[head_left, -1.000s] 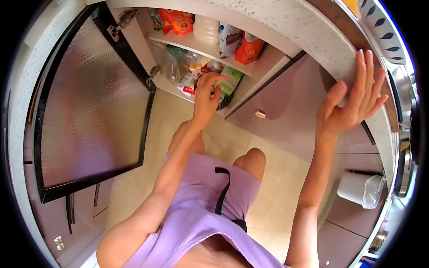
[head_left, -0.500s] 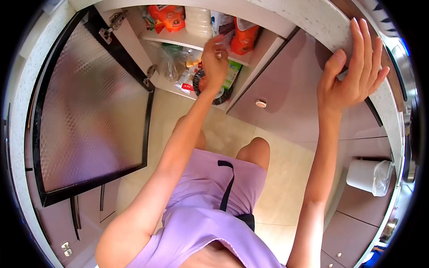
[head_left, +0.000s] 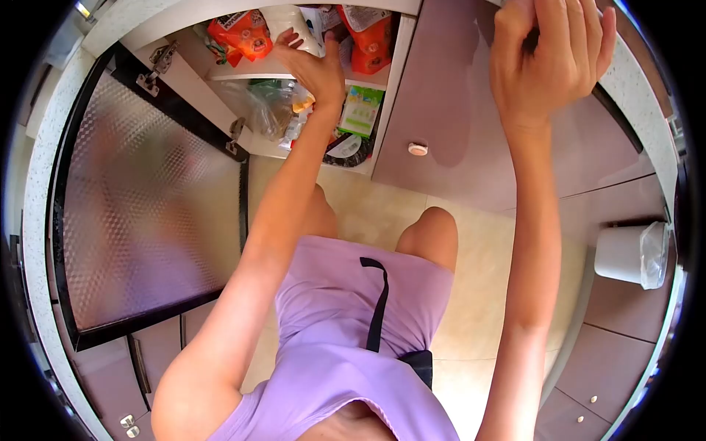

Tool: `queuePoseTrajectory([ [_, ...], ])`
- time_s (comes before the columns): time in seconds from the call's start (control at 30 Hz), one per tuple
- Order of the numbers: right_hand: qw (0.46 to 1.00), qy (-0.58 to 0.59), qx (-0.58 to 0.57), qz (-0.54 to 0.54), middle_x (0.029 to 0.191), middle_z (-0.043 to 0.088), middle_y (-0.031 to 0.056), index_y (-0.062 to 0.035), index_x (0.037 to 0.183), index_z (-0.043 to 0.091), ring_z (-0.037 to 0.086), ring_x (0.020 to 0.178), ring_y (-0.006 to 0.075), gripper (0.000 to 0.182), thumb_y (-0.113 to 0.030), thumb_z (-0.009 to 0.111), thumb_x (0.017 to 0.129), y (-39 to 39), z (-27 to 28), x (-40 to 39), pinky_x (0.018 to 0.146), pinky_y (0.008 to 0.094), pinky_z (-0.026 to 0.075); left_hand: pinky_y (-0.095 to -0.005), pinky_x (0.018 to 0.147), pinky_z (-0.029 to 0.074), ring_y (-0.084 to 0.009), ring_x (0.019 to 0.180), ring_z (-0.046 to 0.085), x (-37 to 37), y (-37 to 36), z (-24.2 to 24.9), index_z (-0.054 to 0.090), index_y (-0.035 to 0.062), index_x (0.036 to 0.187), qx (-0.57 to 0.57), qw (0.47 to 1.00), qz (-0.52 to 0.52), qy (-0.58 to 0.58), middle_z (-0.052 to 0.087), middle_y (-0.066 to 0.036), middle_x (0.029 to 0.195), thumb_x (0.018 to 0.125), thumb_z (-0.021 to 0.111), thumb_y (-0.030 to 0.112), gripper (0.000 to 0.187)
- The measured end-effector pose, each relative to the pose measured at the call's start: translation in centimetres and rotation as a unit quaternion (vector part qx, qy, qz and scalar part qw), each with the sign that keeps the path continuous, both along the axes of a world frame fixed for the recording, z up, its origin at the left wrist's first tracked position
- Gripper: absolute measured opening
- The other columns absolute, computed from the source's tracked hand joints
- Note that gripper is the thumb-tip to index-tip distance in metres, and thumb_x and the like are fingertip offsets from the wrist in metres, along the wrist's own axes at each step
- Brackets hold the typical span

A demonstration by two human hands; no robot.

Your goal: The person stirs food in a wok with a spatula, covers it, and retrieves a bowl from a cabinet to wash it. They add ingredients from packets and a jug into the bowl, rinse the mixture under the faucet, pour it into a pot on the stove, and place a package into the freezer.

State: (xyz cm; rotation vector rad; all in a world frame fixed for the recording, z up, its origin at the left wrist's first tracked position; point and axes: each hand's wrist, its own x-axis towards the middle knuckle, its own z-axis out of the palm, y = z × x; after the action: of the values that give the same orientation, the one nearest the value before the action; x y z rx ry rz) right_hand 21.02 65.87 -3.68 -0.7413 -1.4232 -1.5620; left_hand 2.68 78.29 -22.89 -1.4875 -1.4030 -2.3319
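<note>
My left hand (head_left: 312, 65) reaches into the open cabinet with its fingers apart, in front of a white container (head_left: 283, 22) on the upper shelf. Orange packages (head_left: 241, 35) lie left of that container, and another orange package (head_left: 370, 44) is to its right. Below my left hand, on the lower shelf, are a green and white packet (head_left: 360, 110), clear plastic bags (head_left: 263, 110) and a black round item (head_left: 351, 150). My right hand (head_left: 548, 55) is raised at the counter edge, its fingers bent over the edge, with no object visible in it.
The cabinet's textured glass door (head_left: 154, 198) hangs open on the left. A closed cabinet door with a round knob (head_left: 418, 149) is right of the opening. A white bin with a plastic liner (head_left: 625, 252) is fixed at the right. My knees are close below the shelves.
My left hand has moved left and up toward the white container, and its fingers have spread. My right hand has shifted left and up in view. The view has shifted slightly.
</note>
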Motion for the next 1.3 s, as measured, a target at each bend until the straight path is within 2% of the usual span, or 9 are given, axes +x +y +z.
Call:
queuePoseTrajectory([
  [0.2, 0.998, -0.012, 0.024, 0.054, 0.11, 0.066, 0.0065, -0.0067, 0.107, 0.066, 0.057, 0.112, 0.0243, 0.035, -0.001, 0.048, 0.077, 0.3, 0.1, 0.3, 0.104, 0.0401, 0.031, -0.0396, 0.087, 0.04, -0.0289, 0.101, 0.051, 0.8, -2.0, -2.1, 0.046, -0.0035, 0.109, -0.064, 0.993, -0.093, -0.021, 0.052, -0.017, 0.108, 0.077, 0.07, 0.01, 0.042],
  [0.27, 0.997, -0.016, 0.042, 0.06, 0.11, 0.066, 0.0065, -0.0071, 0.106, 0.067, 0.058, 0.111, 0.0241, 0.036, -0.001, 0.049, 0.076, 0.4, 0.1, 0.3, 0.104, 0.0398, 0.031, -0.0347, 0.078, 0.047, -0.022, 0.092, 0.059, 1.7, -2.1, -1.6, 0.053, -0.0038, 0.107, -0.053, 0.961, -0.253, -0.095, 0.061, -0.014, 0.102, 0.08, 0.07, 0.014, 0.036],
  [0.37, 0.998, -0.014, 0.035, 0.059, 0.109, 0.066, 0.0065, -0.0071, 0.106, 0.067, 0.058, 0.111, 0.0242, 0.036, 0.0, 0.049, 0.075, 0.1, 0.2, 0.1, 0.103, 0.0399, 0.032, -0.0314, 0.071, 0.05, -0.0189, 0.085, 0.062, 3.1, -0.1, -1.6, 0.057, -0.0047, 0.107, -0.065, 0.949, -0.305, -0.051, 0.066, -0.014, 0.095, 0.079, 0.074, 0.024, 0.044],
  [0.5, 0.996, 0.03, -0.015, 0.08, 0.109, 0.066, 0.0062, -0.0068, 0.105, 0.067, 0.058, 0.111, 0.0244, 0.037, 0.002, 0.049, 0.074, -1.1, 0.0, -0.9, 0.104, 0.0401, 0.031, -0.0319, 0.076, 0.05, -0.0231, 0.087, 0.064, 4.1, 1.9, -0.7, 0.058, -0.0037, 0.105, -0.133, 0.952, -0.272, -0.049, 0.066, -0.018, 0.094, 0.071, 0.079, 0.031, 0.053],
  [0.57, 0.994, 0.055, -0.043, 0.087, 0.109, 0.066, 0.0064, -0.0067, 0.106, 0.067, 0.058, 0.111, 0.0246, 0.037, 0.003, 0.049, 0.074, -1.5, 0.0, -1.3, 0.104, 0.0404, 0.031, -0.0381, 0.079, 0.049, -0.0322, 0.087, 0.062, 4.5, 3.6, -1.3, 0.057, -0.0039, 0.102, -0.157, 0.968, -0.197, -0.018, 0.063, -0.022, 0.096, 0.064, 0.082, 0.035, 0.061],
  [0.67, 0.994, 0.061, -0.05, 0.079, 0.111, 0.066, 0.0068, -0.0065, 0.107, 0.066, 0.057, 0.112, 0.025, 0.038, 0.002, 0.049, 0.075, -1.4, 0.0, -1.1, 0.105, 0.0409, 0.03, -0.0446, 0.08, 0.047, -0.0408, 0.087, 0.058, 5.2, 5.1, -2.2, 0.052, -0.0035, 0.105, -0.121, 0.986, -0.098, 0.062, 0.06, -0.024, 0.097, 0.061, 0.083, 0.033, 0.064],
  [0.77, 0.991, 0.08, -0.096, 0.04, 0.113, 0.065, 0.0075, -0.0057, 0.109, 0.066, 0.056, 0.114, 0.0256, 0.038, 0.001, 0.048, 0.077, -2.5, 0.2, -1.9, 0.106, 0.042, 0.029, -0.0475, 0.078, 0.046, -0.0441, 0.087, 0.054, 5.4, 4.4, -2.2, 0.047, -0.0026, 0.107, -0.088, 0.986, -0.121, 0.075, 0.056, -0.025, 0.098, 0.062, 0.082, 0.031, 0.066],
  [1.13, 0.995, 0.06, -0.074, 0.044, 0.115, 0.064, 0.0091, -0.0044, 0.112, 0.064, 0.054, 0.118, 0.027, 0.036, 0.0, 0.045, 0.082, -1.5, -0.2, -1.3, 0.108, 0.0438, 0.026, -0.0405, 0.075, 0.049, -0.0382, 0.09, 0.063, 2.4, -1.6, -2.1, 0.052, 0.0012, 0.109, -0.07, 0.976, -0.207, 0.016, 0.066, -0.019, 0.097, 0.073, 0.077, 0.023, 0.049],
  [1.3, 0.998, 0.015, -0.037, 0.042, 0.116, 0.063, 0.0091, -0.0045, 0.113, 0.063, 0.052, 0.119, 0.0272, 0.037, -0.001, 0.044, 0.081, -0.8, -0.1, -0.3, 0.108, 0.044, 0.026, -0.0336, 0.077, 0.049, -0.0238, 0.085, 0.065, 1.1, -4.6, -2.8, 0.054, -0.0045, 0.106, -0.093, 0.964, -0.249, -0.027, 0.067, -0.015, 0.095, 0.076, 0.077, 0.019, 0.045],
])
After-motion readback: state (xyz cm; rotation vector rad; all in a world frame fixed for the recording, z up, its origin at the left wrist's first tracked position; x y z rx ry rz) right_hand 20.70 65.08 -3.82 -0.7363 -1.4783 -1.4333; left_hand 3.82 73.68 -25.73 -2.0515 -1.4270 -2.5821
